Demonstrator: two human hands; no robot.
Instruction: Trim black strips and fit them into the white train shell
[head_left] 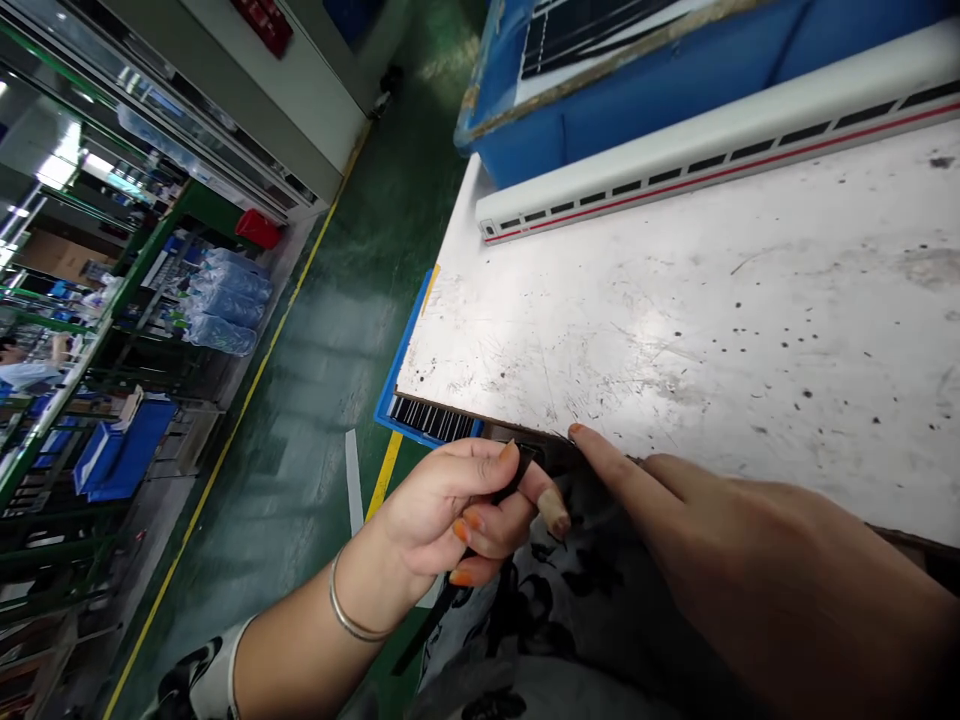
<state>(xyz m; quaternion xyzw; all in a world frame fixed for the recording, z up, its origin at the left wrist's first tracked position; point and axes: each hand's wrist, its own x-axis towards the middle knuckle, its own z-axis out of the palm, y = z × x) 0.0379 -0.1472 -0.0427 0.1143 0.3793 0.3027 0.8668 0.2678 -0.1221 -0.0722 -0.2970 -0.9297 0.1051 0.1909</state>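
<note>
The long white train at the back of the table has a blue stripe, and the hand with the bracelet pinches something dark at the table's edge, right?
Not quite. The head view shows the stripe on the train is red, not blue. The rest holds: the left hand, wearing the bracelet, pinches a small dark thing at the edge of the table.

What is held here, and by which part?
The left hand pinches a thin dark piece near its top end, at the table edge; the right hand holds nothing.

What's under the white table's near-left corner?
A blue tray of dark ribbed parts sticks out; the tabletop hides the rest. The left hand pinches a dark strip beside it.
</note>
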